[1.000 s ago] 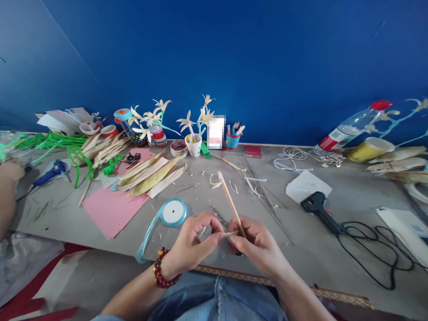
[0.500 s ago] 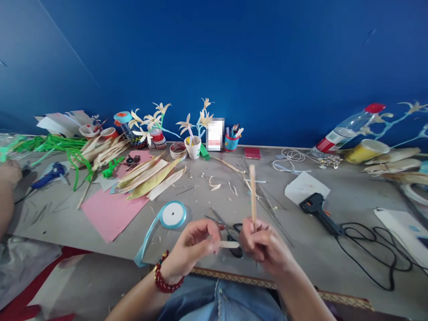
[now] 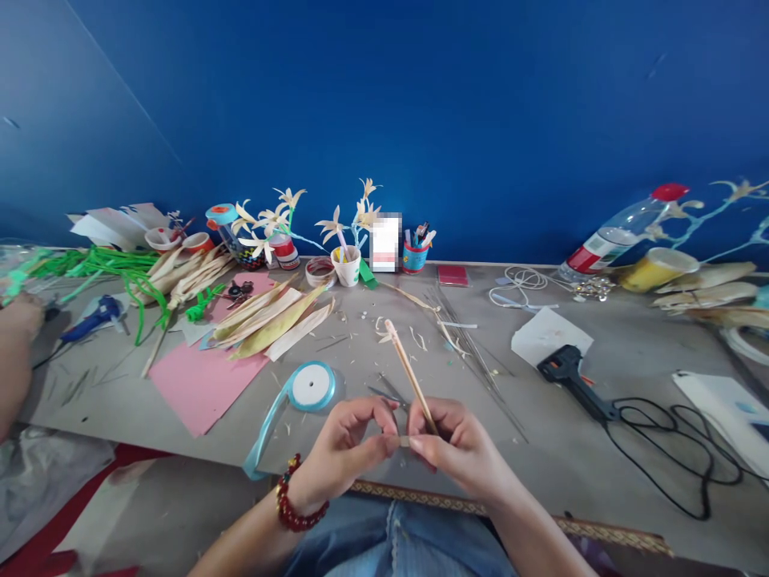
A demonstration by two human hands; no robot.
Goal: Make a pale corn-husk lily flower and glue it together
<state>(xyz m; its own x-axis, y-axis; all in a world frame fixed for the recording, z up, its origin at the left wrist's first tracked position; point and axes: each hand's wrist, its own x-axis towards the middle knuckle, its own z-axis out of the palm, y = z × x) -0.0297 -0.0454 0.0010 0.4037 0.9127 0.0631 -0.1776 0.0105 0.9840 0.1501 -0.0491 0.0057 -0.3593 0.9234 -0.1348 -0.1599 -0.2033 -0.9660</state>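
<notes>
Strip (image 3: 404, 441): pale, short, bridging both hands' fingertips over the near edge of the table (image 3: 544, 477), long axis side to side, neither hand nearer.
Left hand (image 3: 356, 439): thumb and fingertip pinched on the strip's left end.
Right hand (image 3: 455, 439): pinched at its right end, also gripping the stick.
Stick (image 3: 412, 375): slanting up and leftward.
Scissors (image 3: 392, 388): just beyond, partly hidden by the hands.
Ribbon (image 3: 312, 394): near, left.
Glue gun (image 3: 577, 385): well right.
</notes>
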